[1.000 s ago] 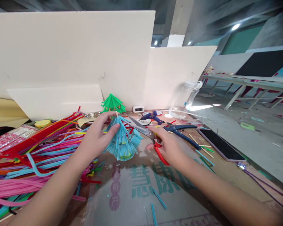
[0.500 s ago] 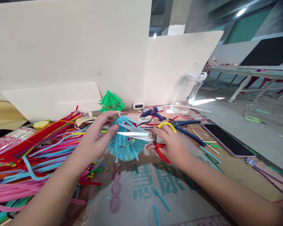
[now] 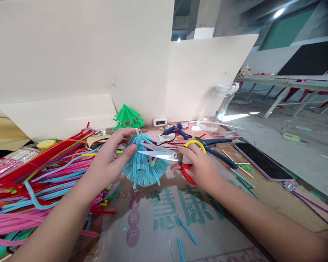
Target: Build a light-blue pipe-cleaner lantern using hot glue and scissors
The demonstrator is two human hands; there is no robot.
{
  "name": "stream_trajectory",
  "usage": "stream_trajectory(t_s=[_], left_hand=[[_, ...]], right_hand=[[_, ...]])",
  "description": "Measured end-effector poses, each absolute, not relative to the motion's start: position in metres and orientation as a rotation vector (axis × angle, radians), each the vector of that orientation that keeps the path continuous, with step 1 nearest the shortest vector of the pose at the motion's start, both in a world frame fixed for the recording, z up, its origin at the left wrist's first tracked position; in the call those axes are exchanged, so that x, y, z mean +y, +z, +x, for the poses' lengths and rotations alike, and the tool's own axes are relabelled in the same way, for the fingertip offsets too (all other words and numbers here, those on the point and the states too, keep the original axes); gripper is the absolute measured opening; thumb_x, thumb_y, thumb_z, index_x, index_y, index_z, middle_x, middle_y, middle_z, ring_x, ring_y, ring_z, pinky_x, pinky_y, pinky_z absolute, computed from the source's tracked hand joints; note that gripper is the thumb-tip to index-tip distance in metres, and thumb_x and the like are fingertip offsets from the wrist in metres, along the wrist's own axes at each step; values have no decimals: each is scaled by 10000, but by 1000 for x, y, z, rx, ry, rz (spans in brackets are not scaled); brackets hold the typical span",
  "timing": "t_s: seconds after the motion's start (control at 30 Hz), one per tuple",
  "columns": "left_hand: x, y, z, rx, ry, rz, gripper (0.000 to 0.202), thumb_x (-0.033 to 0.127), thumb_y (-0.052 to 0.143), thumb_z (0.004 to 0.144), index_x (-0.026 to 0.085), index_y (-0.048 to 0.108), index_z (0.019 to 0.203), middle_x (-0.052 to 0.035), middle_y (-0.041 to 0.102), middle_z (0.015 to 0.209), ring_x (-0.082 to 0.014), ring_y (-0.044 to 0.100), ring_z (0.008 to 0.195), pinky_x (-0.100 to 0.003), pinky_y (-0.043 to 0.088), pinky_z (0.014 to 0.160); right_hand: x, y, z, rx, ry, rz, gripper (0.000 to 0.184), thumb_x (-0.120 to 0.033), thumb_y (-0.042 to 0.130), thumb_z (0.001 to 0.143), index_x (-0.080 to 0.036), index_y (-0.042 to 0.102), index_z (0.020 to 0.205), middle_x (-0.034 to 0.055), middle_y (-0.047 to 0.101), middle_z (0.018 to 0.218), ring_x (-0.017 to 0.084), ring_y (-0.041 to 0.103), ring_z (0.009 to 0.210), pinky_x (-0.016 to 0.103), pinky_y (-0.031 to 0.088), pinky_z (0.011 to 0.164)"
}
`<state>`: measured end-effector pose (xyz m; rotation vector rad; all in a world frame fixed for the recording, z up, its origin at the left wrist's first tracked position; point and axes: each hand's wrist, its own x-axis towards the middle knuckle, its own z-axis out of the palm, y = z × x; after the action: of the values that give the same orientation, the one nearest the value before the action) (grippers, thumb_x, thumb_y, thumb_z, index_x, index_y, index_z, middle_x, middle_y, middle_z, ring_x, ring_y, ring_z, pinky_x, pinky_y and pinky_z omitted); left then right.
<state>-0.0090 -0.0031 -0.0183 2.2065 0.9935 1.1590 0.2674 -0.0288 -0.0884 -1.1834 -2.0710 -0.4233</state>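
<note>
My left hand (image 3: 109, 160) pinches a blue tree-shaped figure made of pipe cleaners (image 3: 143, 163) by its top stick and steadies it above the table. My right hand (image 3: 199, 165) grips scissors (image 3: 166, 155) with one red and one yellow handle. The silver blades are slightly apart and point left, with their tips among the figure's upper blue strands.
A heap of coloured pipe cleaners (image 3: 38, 182) fills the left. Behind stand a green tree figure (image 3: 128, 117), a small digital clock (image 3: 160, 121), a blue glue gun (image 3: 177, 131), blue pliers (image 3: 215, 147), a clear jar (image 3: 220, 107) and white boards (image 3: 98, 62). A phone (image 3: 262, 162) lies at right.
The scissors swung from pointing up-left to lying nearly level, and their blades opened into the blue figure's top. The yellow handle came into sight. My left hand kept its hold.
</note>
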Motion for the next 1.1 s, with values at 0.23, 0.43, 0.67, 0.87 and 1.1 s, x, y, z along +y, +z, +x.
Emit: stream_trajectory(t_s=[0.23, 0.43, 0.67, 0.87, 1.1], left_hand=[[3, -15, -17, 1065, 1219, 2234, 301, 385, 579, 903, 248, 552, 1169, -49, 577, 1088, -202, 545, 974, -342, 445, 868], [4, -12, -21, 1045, 1204, 2263, 311, 382, 573, 901, 238, 545, 1174, -67, 564, 1190, -216, 541, 1042, -340, 442, 898], [3, -11, -20, 1042, 1200, 2258, 285, 373, 572, 905, 237, 548, 1154, -60, 571, 1142, -210, 545, 1027, -328, 445, 882], [2, -10, -21, 1054, 1194, 2244, 289, 364, 573, 907, 226, 546, 1160, -62, 573, 1139, -210, 549, 1033, -335, 451, 886], [5, -11, -22, 1052, 1195, 2235, 303, 381, 581, 896, 221, 548, 1152, -73, 578, 1132, -223, 561, 1029, -348, 469, 878]], right_hand=[[-29, -92, 265, -2064, -282, -1184, 430, -420, 731, 787, -139, 626, 1095, 116, 615, 958, 267, 603, 879, 368, 516, 725], [-30, -97, 259, -2047, -121, -1217, 456, -464, 716, 793, -164, 605, 1118, 105, 629, 963, 254, 611, 866, 354, 516, 711], [-30, -98, 260, -2047, -108, -1256, 391, -464, 665, 842, -179, 609, 1104, 92, 632, 917, 221, 605, 770, 312, 483, 632], [-29, -101, 261, -2061, -103, -1226, 418, -467, 673, 836, -169, 608, 1123, 80, 619, 901, 207, 595, 744, 304, 481, 628], [-29, -101, 259, -2063, -77, -1219, 409, -458, 668, 843, -179, 607, 1136, 73, 625, 881, 193, 577, 699, 300, 472, 608]])
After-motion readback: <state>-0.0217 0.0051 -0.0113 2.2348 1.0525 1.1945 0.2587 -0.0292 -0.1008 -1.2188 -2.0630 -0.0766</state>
